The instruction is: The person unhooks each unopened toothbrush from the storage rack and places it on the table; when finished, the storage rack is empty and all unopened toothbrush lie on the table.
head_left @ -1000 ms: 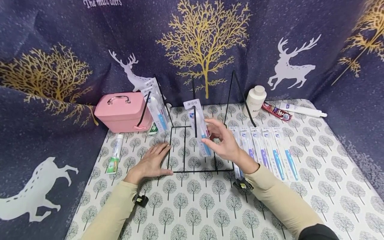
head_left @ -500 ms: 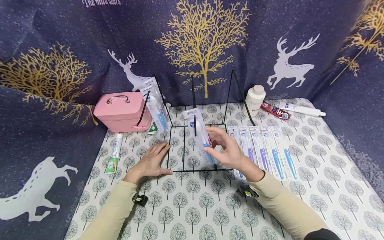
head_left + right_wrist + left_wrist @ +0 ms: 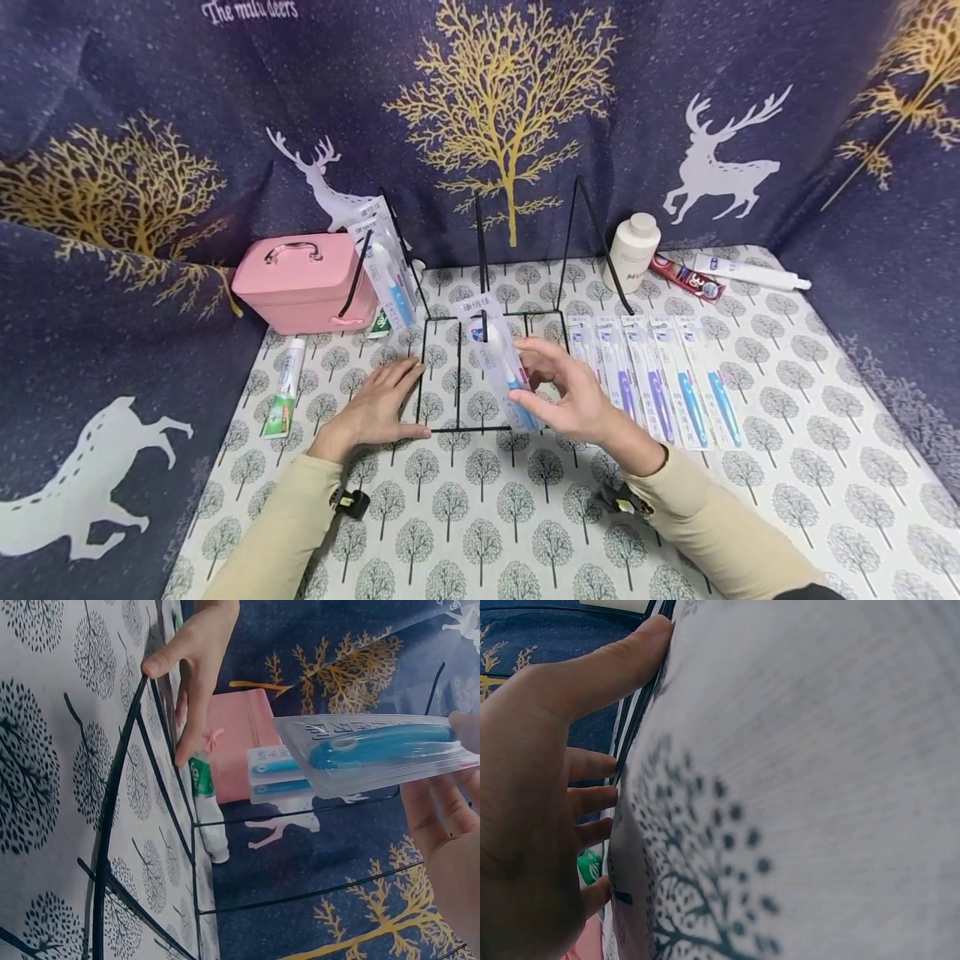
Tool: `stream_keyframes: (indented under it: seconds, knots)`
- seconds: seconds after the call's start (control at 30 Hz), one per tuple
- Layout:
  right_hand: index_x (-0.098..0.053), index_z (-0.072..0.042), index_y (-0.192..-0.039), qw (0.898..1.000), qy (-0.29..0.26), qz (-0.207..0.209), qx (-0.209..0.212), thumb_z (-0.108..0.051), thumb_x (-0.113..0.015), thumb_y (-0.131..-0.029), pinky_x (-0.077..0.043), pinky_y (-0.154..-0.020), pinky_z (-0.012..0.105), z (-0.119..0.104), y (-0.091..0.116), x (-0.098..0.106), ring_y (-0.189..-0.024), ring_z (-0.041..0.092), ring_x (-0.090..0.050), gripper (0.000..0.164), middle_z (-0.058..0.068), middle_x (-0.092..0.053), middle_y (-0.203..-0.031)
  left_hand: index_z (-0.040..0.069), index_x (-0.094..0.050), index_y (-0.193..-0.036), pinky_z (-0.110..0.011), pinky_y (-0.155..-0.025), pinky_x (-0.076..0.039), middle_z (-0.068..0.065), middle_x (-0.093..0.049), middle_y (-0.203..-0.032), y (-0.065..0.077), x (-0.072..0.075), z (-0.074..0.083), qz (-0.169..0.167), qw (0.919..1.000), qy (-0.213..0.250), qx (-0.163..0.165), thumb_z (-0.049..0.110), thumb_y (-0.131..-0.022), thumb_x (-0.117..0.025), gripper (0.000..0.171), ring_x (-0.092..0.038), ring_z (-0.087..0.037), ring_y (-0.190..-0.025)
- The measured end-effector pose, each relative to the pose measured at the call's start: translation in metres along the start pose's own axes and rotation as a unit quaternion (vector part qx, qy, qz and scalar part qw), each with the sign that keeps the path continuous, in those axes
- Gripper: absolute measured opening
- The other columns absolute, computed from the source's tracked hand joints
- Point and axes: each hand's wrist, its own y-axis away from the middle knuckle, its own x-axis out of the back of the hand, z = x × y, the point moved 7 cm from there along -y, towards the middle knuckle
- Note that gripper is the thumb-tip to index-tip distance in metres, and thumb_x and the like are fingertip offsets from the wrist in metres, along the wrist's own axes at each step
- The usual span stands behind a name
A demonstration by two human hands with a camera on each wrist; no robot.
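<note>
My right hand (image 3: 573,393) pinches a packaged toothbrush (image 3: 501,367) with a blue handle between thumb and fingers. The pack tilts over the base of a black wire rack (image 3: 498,429). A middle hook (image 3: 485,329) passes through the top of its card, and the hook's tip shows in front. In the right wrist view the toothbrush pack (image 3: 375,750) lies between thumb and fingertips. My left hand (image 3: 378,404) rests on the table, fingers spread, thumb and fingertips at the rack's left side. More packaged toothbrushes (image 3: 390,279) hang on the left hook.
Several packaged toothbrushes (image 3: 656,383) lie in a row right of the rack. A pink case (image 3: 303,283) and a green-white toothpaste tube (image 3: 285,387) are at left. A white bottle (image 3: 632,250), a red toothpaste box (image 3: 686,277) and a white tube (image 3: 750,272) stand or lie back right.
My right hand has drawn the toothbrush pack down and toward me, closer to the middle hook's tip. My left hand has stayed at the rack's side.
</note>
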Motion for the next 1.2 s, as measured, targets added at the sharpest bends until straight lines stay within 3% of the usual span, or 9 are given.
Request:
stream_keyframes:
  seconds: [0.2,0.47,0.7,0.93,1.1,1.2]
  knots:
    - [-0.033,0.021,-0.123,1.0,-0.008,-0.008,0.007,0.014,-0.063,-0.071,-0.057,-0.069,0.031,-0.007,0.003,-0.003,-0.091,0.026,-0.064,0.061,0.028,-0.059,-0.107,0.015,-0.016,-0.147,-0.057,-0.111,-0.014,-0.008,-0.011,-0.154,0.0,-0.001,-0.001,0.007,1.0,-0.007,-0.003,0.076,-0.065,-0.055,0.11,-0.012,-0.031,-0.139]
    - [-0.033,0.019,-0.123,1.0,-0.008,-0.012,0.019,0.011,-0.065,-0.072,-0.055,-0.059,0.024,-0.015,0.008,-0.006,-0.073,0.021,-0.064,0.06,0.029,-0.061,-0.1,0.015,-0.016,-0.147,-0.057,-0.11,-0.014,-0.009,-0.011,-0.154,0.0,0.0,0.001,0.008,0.9999,-0.007,-0.004,0.076,-0.065,-0.056,0.109,-0.012,-0.032,-0.139]
    - [-0.035,0.017,-0.123,1.0,-0.005,-0.012,0.02,0.004,-0.066,-0.076,-0.056,-0.063,0.027,-0.022,0.009,-0.008,-0.081,0.026,-0.064,0.058,0.029,-0.061,-0.099,0.014,-0.016,-0.147,-0.057,-0.111,-0.013,-0.008,-0.01,-0.154,0.0,0.0,0.0,0.008,1.0,-0.001,-0.004,0.075,-0.066,-0.056,0.109,-0.011,-0.031,-0.14]
    - [-0.039,0.013,-0.123,0.999,0.001,-0.031,0.033,-0.002,-0.065,-0.079,-0.054,-0.059,0.022,-0.033,0.006,-0.012,-0.067,0.018,-0.061,0.053,0.023,-0.064,-0.086,0.014,-0.016,-0.147,-0.057,-0.111,-0.012,-0.008,-0.009,-0.154,0.0,-0.001,0.001,0.005,1.0,0.002,-0.004,0.075,-0.066,-0.056,0.109,-0.011,-0.031,-0.139]
    - [-0.044,0.011,-0.122,0.999,0.011,-0.038,0.028,-0.005,-0.066,-0.08,-0.055,-0.063,0.023,-0.046,0.0,-0.01,-0.07,0.017,-0.062,0.049,0.02,-0.065,-0.088,0.015,-0.016,-0.147,-0.057,-0.111,-0.012,-0.009,-0.011,-0.153,0.0,-0.001,0.001,0.004,1.0,0.006,-0.002,0.075,-0.065,-0.057,0.109,-0.013,-0.033,-0.139]
    - [-0.044,0.011,-0.122,0.998,0.013,-0.03,0.046,-0.005,-0.066,-0.08,-0.055,-0.065,0.024,-0.057,-0.003,-0.002,-0.072,0.019,-0.062,0.049,0.02,-0.064,-0.087,0.015,-0.017,-0.147,-0.057,-0.111,-0.013,-0.009,-0.012,-0.153,0.0,-0.001,0.001,0.008,0.9999,0.007,-0.002,0.075,-0.065,-0.058,0.109,-0.014,-0.033,-0.139]
